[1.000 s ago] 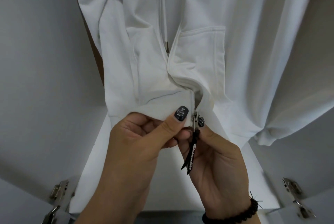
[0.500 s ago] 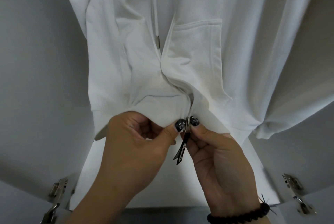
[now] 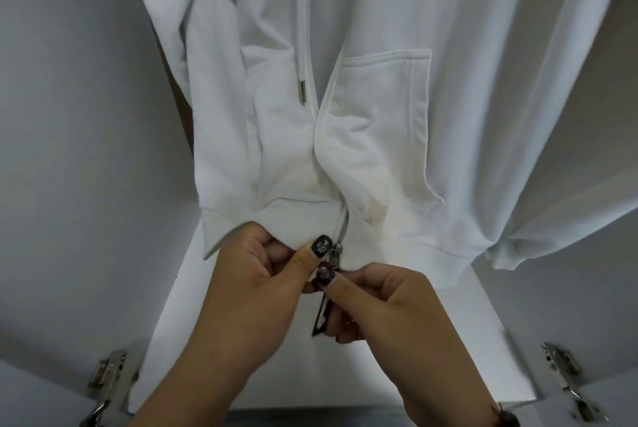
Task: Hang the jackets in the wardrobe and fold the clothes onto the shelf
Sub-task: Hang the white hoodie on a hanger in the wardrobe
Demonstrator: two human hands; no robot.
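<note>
A white zip-up hooded jacket (image 3: pixel 379 123) hangs inside the white wardrobe (image 3: pixel 69 150), its front facing me and its top out of frame. My left hand (image 3: pixel 255 292) pinches the hem on the left side of the zip, thumb on the fabric. My right hand (image 3: pixel 383 309) pinches the metal zip slider (image 3: pixel 335 251) at the bottom of the hem, and the black pull tab (image 3: pixel 322 318) hangs down between my fingers. A drawstring with a metal tip (image 3: pixel 302 92) dangles over the jacket's chest.
The wardrobe's white floor panel (image 3: pixel 448 340) lies below the jacket. Metal door hinges sit at the lower left (image 3: pixel 103 381) and lower right (image 3: pixel 566 378). The jacket's right sleeve (image 3: pixel 538 219) hangs toward the right wall.
Both hands stay at the bottom of the zip. The hem has shifted and the right hand has slid down a little below the slider; the view has moved slightly.
</note>
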